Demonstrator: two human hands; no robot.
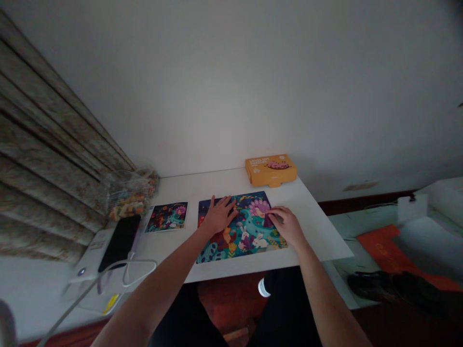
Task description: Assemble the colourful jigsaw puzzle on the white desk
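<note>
A colourful jigsaw puzzle (249,231) with rabbits and a peacock lies flat on the white table (318,226). My left hand (218,215) rests flat on the puzzle's upper left part, fingers stretched out and spread. My right hand (287,224) lies on the puzzle's right side, fingers bent and pressed down on the pieces near the peacock. Whether anything sits under those fingertips is hidden.
A small picture card (167,216) lies left of the puzzle. An orange box (271,169) stands at the table's back by the wall. A clear bag of coloured pieces (129,193), a black phone (120,241) and white cables (126,270) lie at the left. Curtains hang far left.
</note>
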